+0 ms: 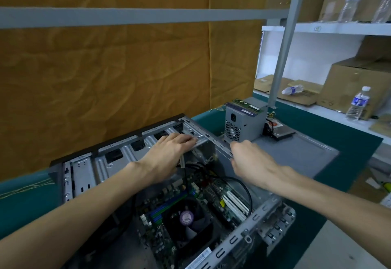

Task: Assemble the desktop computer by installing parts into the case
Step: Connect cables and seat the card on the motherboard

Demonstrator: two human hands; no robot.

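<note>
The open computer case (84,175) lies on its side with the motherboard (220,196) and CPU fan (186,218) inside. My left hand (167,154) reaches to the case's far corner, its fingers stretched out flat on a metal bracket (202,141); the thumb is hidden. My right hand (254,163) grips the case's far right rim, fingers curled over the edge. Black cables (243,186) loop over the board below both hands.
A grey power supply (239,124) stands behind the case with a memory stick (247,105) on top. A hard drive (283,132) and the grey side panel (296,154) lie to the right. Shelves with cardboard boxes and a water bottle (358,103) stand beyond; a shelf post (281,57) rises close by.
</note>
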